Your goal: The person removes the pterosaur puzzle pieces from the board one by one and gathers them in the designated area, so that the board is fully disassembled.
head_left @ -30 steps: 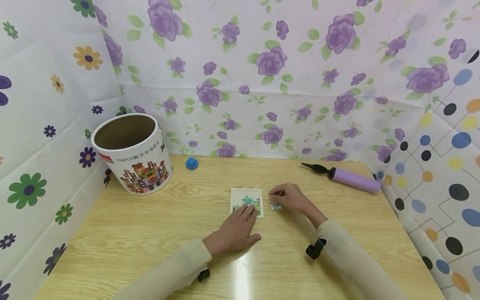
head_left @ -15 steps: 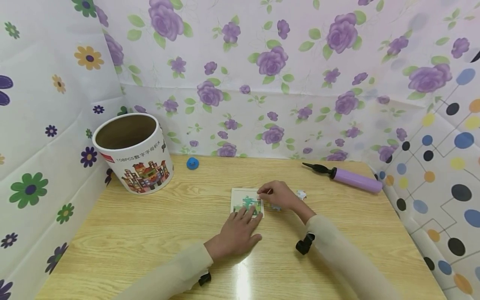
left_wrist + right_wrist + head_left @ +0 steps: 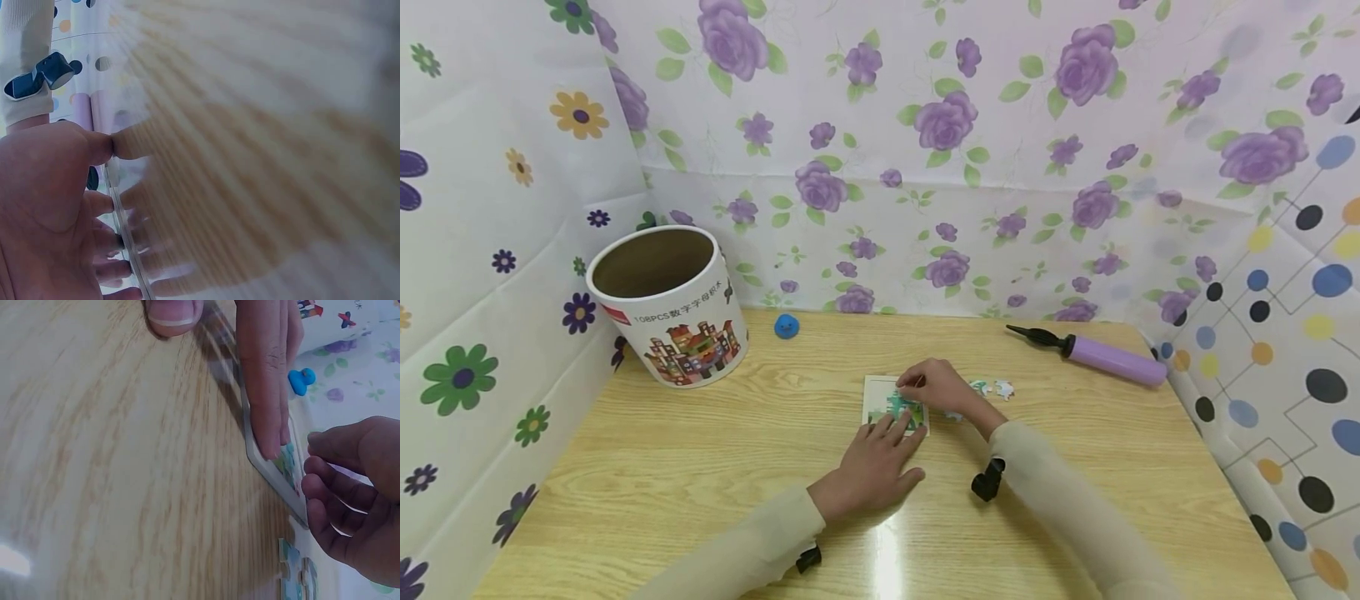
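Observation:
A small square jigsaw board (image 3: pixel 877 385) with a pale frame and a partly filled green and teal picture lies mid-table. My left hand (image 3: pixel 874 468) rests with straight, spread fingers on its near edge; in the left wrist view the palm of the left hand (image 3: pixel 44 206) fills the left side. Over the board's upper right part, my right hand (image 3: pixel 942 388) pinches a small puzzle piece, mostly hidden by the fingertips. In the right wrist view, the thumb and forefinger of the right hand (image 3: pixel 362 494) meet at the board's edge.
Loose puzzle pieces (image 3: pixel 1003 389) lie right of the board, partly behind the right forearm. A big white printed bucket (image 3: pixel 685 333) stands at back left, near a blue toy (image 3: pixel 786 326). A purple hand pump (image 3: pixel 1112 360) lies at back right. Patterned cloth walls enclose the wooden table.
My right hand has moved left from the loose pieces to over the board, uncovering pieces at the right. The left hand stays on the board, its fingers slightly more spread.

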The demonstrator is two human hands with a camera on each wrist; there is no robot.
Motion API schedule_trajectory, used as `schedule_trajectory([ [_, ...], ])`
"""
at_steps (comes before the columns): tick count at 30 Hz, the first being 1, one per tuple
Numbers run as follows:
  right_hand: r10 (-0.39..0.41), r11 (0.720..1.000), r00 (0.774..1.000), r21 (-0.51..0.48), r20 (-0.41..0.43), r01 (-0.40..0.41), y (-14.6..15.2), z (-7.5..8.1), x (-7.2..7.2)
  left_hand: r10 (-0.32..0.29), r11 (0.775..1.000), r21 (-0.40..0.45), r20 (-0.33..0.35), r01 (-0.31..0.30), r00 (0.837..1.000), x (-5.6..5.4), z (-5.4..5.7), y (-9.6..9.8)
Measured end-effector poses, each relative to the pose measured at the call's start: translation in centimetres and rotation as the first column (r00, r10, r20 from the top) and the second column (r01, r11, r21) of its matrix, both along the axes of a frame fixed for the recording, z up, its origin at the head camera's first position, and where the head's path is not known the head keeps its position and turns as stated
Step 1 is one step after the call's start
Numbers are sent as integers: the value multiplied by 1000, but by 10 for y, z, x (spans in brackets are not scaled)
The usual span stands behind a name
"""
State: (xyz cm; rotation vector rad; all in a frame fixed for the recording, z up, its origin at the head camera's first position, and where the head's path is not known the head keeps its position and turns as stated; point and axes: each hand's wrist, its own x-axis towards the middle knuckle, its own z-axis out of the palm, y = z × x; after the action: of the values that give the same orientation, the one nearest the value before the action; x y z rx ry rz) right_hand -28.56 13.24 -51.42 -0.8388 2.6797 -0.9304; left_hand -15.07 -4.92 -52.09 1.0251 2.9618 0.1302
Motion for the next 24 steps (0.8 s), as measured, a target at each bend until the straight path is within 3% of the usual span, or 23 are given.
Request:
schedule_trajectory([
  [8,-21,1000,1000,17,-13,21,-8,-6,-2,-8,1000,1,-6,8,1000,-1,-3,-1],
  [24,-17,1000,1000,20,14,16,-9,-7,-3,28,1000,9,85,-29,996,-5,1,0],
])
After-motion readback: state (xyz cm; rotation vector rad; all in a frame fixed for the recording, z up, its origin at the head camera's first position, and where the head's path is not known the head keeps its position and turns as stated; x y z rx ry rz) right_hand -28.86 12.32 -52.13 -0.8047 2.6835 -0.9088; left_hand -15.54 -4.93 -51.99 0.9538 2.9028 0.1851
